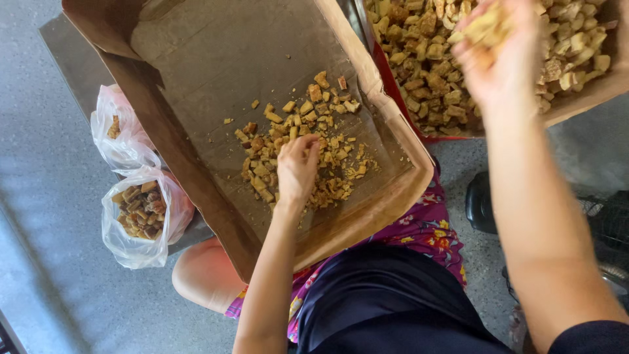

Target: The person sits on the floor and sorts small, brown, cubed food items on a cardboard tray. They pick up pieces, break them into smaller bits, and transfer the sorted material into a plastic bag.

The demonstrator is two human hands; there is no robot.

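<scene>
A large brown cardboard box [216, 52] rests on my lap, with a scatter of small tan chunks [308, 141] near its lower right. My left hand [296, 169] reaches into that scatter, fingers curled down among the pieces; whether it grips any I cannot tell. My right hand [501, 56], blurred by motion, is raised over a second cardboard box [576, 101] at the upper right, full of the same chunks [419, 59]. It holds a handful of pale chunks [486, 27] in its fingers.
Two clear plastic bags sit left of the big box: the lower bag [141, 216] holds darker brown chunks, the upper bag [121, 128] has only a few. A grey speckled floor [46, 216] lies around, and a dark object [481, 203] stands at the right.
</scene>
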